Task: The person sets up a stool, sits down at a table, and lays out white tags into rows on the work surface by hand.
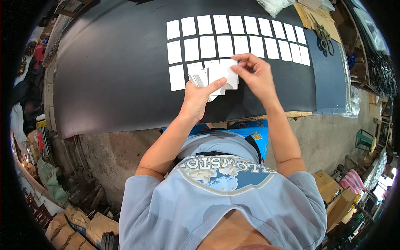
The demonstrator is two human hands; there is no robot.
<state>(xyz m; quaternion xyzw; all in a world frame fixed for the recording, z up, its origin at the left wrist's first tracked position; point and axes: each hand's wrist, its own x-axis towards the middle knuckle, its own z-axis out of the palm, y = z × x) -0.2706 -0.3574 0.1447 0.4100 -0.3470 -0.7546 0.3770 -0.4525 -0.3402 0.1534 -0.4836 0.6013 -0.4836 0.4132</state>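
Note:
My left hand (198,98) is closed around a fanned stack of white cards (214,77), its thumb lying across the front. My right hand (256,75) pinches the top right corner of the outermost card (230,68) between thumb and fingers. That card still overlaps the stack. Beyond my hands, white cards (224,46) lie in two long rows on the black table surface (112,71). A third row starts nearer me with a card (176,78) at its left end; the held stack partly covers the cards beside it.
At the table's right end, scissors (324,37) rest near brown paper (314,18). Clear plastic wrap (275,6) sits at the far edge. A green stool (363,139) stands on the floor to the right, and cardboard boxes (339,206) are behind me on that side.

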